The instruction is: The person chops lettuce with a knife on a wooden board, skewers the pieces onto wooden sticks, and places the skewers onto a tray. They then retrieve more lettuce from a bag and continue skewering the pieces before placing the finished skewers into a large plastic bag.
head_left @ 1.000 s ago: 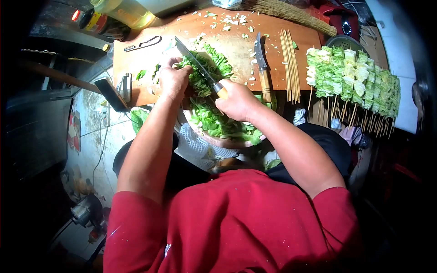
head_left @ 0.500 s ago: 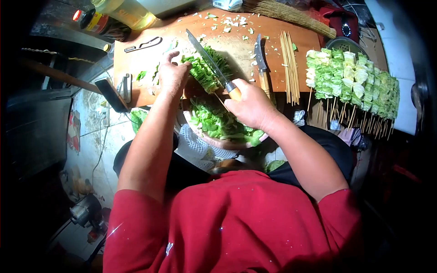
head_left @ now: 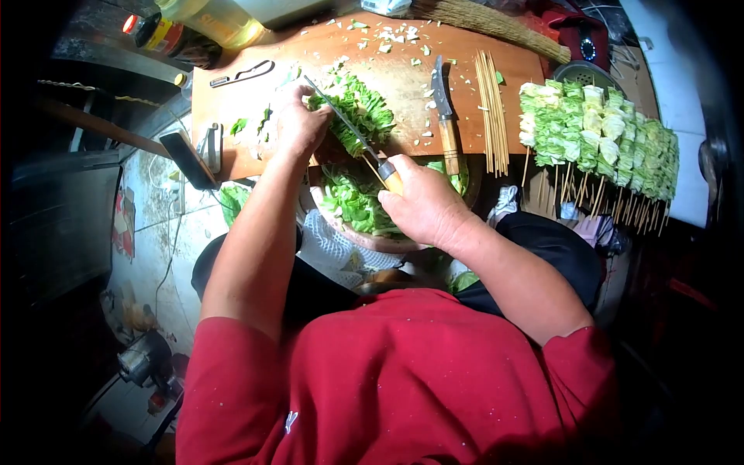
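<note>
The greens (head_left: pixel 370 108) lie on the near part of the table (head_left: pixel 325 54), between the two hands and farther out than the right one, their long axis slanting from far left to near right. A thin stick (head_left: pixel 370 163) shows at their near end, pointing back toward the right hand (head_left: pixel 425 203), beside the handle it holds. The right fingers are closed around the handle of the knife (head_left: pixel 349 125), whose blade runs away and leftward along the left flank of the greens, nearly in line with their long axis; whether the edge touches the leaves cannot be told. The left hand (head_left: pixel 302 128) is just left of the blade, its fingers near the far-left end of the greens, so the blade passes between that hand and most of the leaves. Those fingers are bent, but whether they pinch a leaf or are merely close cannot be made out. Loose leaves (head_left: pixel 353 203) fill a bowl (head_left: pixel 380 245) below the near edge of the table. To the right of the greens lie a curved knife (head_left: pixel 443 97) and a row of bare sticks (head_left: pixel 493 116), with leaf-covered skewers (head_left: pixel 593 136) beyond them.
</note>
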